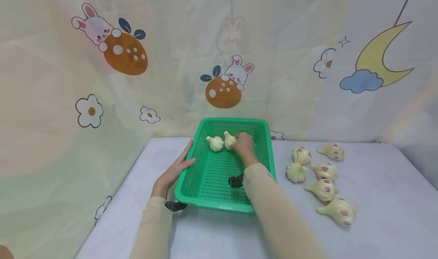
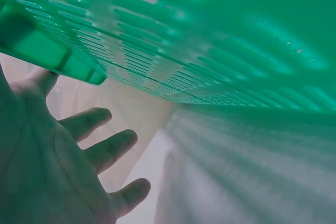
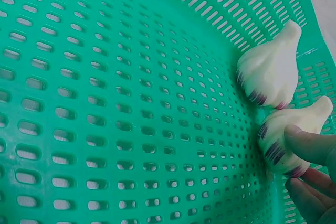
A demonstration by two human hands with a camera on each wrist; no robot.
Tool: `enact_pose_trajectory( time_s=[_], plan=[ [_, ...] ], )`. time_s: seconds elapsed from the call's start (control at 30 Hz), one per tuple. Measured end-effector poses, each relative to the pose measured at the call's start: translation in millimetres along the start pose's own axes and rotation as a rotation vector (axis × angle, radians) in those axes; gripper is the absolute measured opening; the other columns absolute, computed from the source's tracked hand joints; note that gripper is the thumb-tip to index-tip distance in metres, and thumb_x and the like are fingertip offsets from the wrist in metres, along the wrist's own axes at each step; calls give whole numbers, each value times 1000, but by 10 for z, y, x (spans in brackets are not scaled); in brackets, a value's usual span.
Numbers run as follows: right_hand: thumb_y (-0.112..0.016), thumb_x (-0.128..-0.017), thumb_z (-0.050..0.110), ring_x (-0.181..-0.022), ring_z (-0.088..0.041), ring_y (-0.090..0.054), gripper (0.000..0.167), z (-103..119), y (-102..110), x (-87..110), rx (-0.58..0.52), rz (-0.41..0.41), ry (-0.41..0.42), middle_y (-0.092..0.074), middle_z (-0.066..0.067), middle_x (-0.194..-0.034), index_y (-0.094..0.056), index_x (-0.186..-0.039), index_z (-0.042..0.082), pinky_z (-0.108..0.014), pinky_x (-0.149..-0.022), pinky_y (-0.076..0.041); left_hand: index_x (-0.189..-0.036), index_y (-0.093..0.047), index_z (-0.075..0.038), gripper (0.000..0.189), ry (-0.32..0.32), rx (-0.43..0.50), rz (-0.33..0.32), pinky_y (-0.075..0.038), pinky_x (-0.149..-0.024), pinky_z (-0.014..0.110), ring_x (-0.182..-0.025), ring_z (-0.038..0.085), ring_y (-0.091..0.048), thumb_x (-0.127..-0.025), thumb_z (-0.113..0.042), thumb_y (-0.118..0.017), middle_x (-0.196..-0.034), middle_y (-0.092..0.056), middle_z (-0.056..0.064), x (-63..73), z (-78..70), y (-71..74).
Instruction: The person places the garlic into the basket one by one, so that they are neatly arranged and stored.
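Pinching a garlic bulb [image 1: 229,140], the right hand [image 1: 244,145] sits inside the green basket [image 1: 219,205] toward twelve o'clock, a second bulb [image 1: 215,143] just beside at nine. Fingers spread, the left hand [image 1: 173,171] touches the basket's nine o'clock side. At three o'clock, beyond the basket's intervening wall, six loose bulbs [image 1: 323,190] lie on the white table [image 1: 380,186].

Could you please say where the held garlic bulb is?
In the head view, the held bulb is inside the green basket near its far end, between another bulb at left and the right hand.
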State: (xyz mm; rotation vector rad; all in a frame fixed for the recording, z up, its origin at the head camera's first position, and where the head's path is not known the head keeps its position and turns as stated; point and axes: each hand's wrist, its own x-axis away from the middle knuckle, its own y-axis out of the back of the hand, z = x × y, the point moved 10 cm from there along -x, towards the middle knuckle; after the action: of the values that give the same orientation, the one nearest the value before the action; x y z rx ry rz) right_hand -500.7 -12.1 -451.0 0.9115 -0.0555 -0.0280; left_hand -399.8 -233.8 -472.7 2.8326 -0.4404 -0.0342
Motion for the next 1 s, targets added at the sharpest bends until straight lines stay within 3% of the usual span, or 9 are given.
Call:
enact_pose_trajectory(
  time_s=[0.4,1.0],
  plan=[
    [-79,-78,29,-102,-31,-62,43,32,19,-3,29,-14,28,-69,-11,-111,-70,-115,10,-43,-87,-51,-147,-3,-51,66,-8,2,12,-7,-113,62,-148,21,6,-99,-33,-43,-159,4,-14,-14,14,-1],
    [-76,-80,35,-113,-34,-57,60,19,15,28,10,1,-17,-59,-11,-129,-58,-133,14,-46,-90,-49,-147,-4,-52,64,4,0,5,-7,-113,63,-148,22,6,-100,-32,-42,-159,4,-14,-13,2,-5]
  ],
)
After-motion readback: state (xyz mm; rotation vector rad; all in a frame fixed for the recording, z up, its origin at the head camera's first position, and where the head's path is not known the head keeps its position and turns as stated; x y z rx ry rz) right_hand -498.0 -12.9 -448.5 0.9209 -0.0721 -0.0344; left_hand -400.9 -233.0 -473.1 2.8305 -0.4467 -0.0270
